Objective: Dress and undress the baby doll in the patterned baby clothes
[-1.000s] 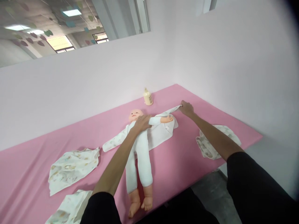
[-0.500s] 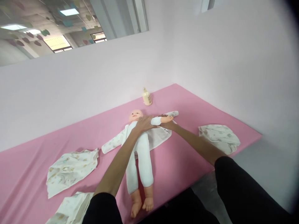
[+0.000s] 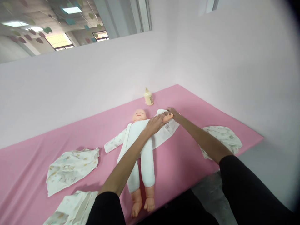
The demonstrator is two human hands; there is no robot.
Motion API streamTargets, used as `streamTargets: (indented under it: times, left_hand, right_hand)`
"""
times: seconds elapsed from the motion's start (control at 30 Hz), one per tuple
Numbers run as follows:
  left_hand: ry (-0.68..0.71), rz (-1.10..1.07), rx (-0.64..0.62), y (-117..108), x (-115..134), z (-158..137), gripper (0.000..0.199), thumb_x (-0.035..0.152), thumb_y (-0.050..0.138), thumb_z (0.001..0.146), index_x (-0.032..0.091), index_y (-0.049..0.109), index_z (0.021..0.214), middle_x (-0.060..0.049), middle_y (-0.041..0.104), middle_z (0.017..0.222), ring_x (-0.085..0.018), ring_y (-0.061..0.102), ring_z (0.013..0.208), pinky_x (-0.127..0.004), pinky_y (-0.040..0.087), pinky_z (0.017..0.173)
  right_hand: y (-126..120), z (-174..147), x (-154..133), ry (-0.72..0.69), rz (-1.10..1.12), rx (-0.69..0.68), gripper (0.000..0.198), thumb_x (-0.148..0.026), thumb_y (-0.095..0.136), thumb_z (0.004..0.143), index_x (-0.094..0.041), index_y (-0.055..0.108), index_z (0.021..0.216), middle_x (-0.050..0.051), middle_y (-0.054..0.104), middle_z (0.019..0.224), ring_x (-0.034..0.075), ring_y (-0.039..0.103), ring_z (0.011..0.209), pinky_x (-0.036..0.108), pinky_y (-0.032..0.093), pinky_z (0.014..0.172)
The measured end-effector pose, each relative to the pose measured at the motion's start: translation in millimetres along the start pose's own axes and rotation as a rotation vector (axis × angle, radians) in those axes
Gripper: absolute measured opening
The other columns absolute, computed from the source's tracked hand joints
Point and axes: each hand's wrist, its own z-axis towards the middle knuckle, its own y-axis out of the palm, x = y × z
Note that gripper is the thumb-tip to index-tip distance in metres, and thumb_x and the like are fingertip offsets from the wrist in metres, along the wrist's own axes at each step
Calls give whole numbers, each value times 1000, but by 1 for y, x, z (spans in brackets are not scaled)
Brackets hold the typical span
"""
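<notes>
A baby doll (image 3: 147,149) with a white cloth body lies on its back, head towards the wall. Under it is spread a white printed baby shirt (image 3: 164,134); one sleeve covers the doll's arm on the left. My left hand (image 3: 156,124) is closed around the doll's other forearm, whose small hand sticks out past my fingers. Just beyond, my right hand (image 3: 172,113) grips the shirt near its loose sleeve, beside the doll's hand. Its fingertips are partly hidden by the cloth.
A pink sheet (image 3: 187,150) covers the table, which meets white walls. A cream pump bottle (image 3: 148,97) stands beyond the doll's head. Folded printed clothes (image 3: 72,168) lie on the left, more folded cloth (image 3: 75,207) at the near edge, and another garment (image 3: 222,137) on the right.
My left hand has slid from the doll's upper arm towards its wrist. My right hand has moved away from under the arm to the shirt, which is now lifted and bunched.
</notes>
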Motion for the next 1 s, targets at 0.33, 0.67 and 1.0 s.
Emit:
streamTargets:
  times: [0.33, 0.67, 1.0]
  left_hand:
    - [-86, -99, -64, 12, -7, 7, 42, 51, 34, 102, 18, 48, 123, -13, 64, 125, -28, 65, 109, -34, 49, 82]
    - [-204, -192, -128, 22, -17, 20, 46, 53, 33, 100, 14, 49, 119, -20, 64, 127, -32, 64, 113, -36, 48, 85]
    - [-193, -148, -212, 21, -15, 26, 50, 52, 39, 99, 13, 49, 129, -21, 63, 129, -31, 61, 119, -35, 47, 92]
  right_hand:
    - [-8, -17, -17, 131, 119, 183, 5, -22, 49, 73, -21, 46, 77, 1, 58, 78, 16, 52, 73, 26, 43, 64]
    - [-7, -40, -25, 4, -171, 333, 9, -15, 44, 83, -23, 41, 81, 5, 60, 88, 22, 53, 80, 33, 39, 74]
    - [-2, -42, -21, -7, -14, 377, 10, -15, 44, 80, -23, 39, 79, 3, 58, 83, 21, 51, 78, 32, 36, 71]
